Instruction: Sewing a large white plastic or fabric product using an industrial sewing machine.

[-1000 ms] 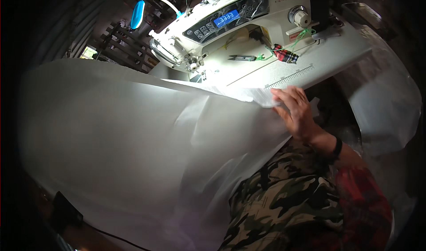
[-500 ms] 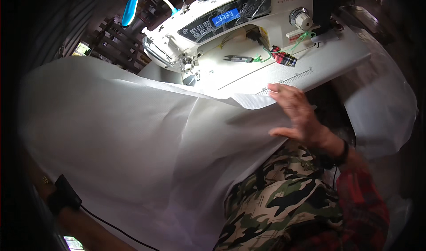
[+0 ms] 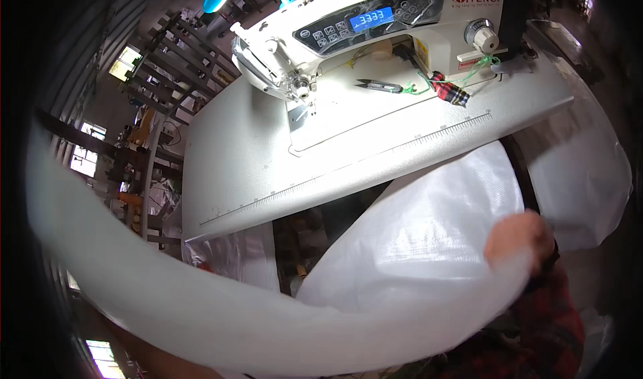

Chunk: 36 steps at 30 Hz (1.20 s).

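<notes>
White woven sheet (image 3: pixel 415 245), plastic-looking, with a fine ribbed weave and a dull sheen. It lies off the table, below its front edge, over the person's lap. One part forms a broad rounded panel under the table edge. Another part sweeps as a long blurred band from the far left rim down across the bottom of the view to the right.

Right hand (image 3: pixel 519 239) sits at the right end of that band, on the sheet's upper edge. Blurred; it looks closed over the fabric, but the finger positions cannot be made out. A red plaid sleeve (image 3: pixel 549 325) shows below it.

A forearm (image 3: pixel 144 352) shows at lower left, under the band. The left hand itself is hidden by the sheet, so I cannot tell whether it grips.

Table (image 3: pixel 228 171): flat, pale grey, smooth, with a ruler scale printed along the front edge. Its bare top catches bright light near the needle plate.

Sewing machine (image 3: pixel 375 24): white, boxy head, dark control panel with a lit blue display, round handwheel at the right end. On its bed lie small thread snips (image 3: pixel 375 84), green thread, and a scrap of red tartan cloth (image 3: pixel 450 88).

More white sacking (image 3: pixel 583 171) hangs off the table's right side.

Dark metal racks (image 3: pixel 167 64) stand behind at upper left.
</notes>
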Each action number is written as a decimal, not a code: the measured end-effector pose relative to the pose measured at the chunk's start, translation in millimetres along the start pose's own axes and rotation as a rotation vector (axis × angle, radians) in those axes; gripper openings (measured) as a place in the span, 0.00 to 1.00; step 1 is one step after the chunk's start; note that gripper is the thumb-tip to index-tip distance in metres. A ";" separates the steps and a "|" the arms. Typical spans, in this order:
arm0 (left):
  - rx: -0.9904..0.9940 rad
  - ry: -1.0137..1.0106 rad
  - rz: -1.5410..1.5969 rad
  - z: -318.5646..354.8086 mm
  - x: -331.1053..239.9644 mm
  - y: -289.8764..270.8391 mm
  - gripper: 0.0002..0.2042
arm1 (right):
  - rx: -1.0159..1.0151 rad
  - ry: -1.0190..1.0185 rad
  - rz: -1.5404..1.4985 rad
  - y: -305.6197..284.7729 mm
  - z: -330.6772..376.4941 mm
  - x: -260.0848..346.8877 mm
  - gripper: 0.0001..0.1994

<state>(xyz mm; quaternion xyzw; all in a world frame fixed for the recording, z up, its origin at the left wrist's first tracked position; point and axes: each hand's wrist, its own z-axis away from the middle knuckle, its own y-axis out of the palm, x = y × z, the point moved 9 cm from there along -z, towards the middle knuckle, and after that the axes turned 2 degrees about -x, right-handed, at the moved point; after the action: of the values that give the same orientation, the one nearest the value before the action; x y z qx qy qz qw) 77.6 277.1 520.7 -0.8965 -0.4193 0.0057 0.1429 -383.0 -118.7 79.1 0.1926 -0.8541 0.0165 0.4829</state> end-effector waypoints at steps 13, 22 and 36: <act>0.638 0.010 0.253 275.1 -129.2 210.6 0.13 | -0.506 0.731 0.733 -68.8 77.1 -81.1 0.21; 0.945 -0.214 0.083 439.3 -118.1 189.4 0.20 | 0.041 1.214 1.691 -104.0 98.0 -119.8 0.15; 0.702 -0.273 0.463 421.7 -132.3 114.0 0.10 | 0.234 -0.024 1.151 43.5 -364.4 -251.0 0.13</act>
<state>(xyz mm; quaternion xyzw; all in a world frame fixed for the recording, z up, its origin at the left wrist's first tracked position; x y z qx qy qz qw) 22.5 214.2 72.0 -0.8551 -0.1950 0.2978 0.3770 15.6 78.2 71.5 -0.2500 -0.8191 0.3681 0.3621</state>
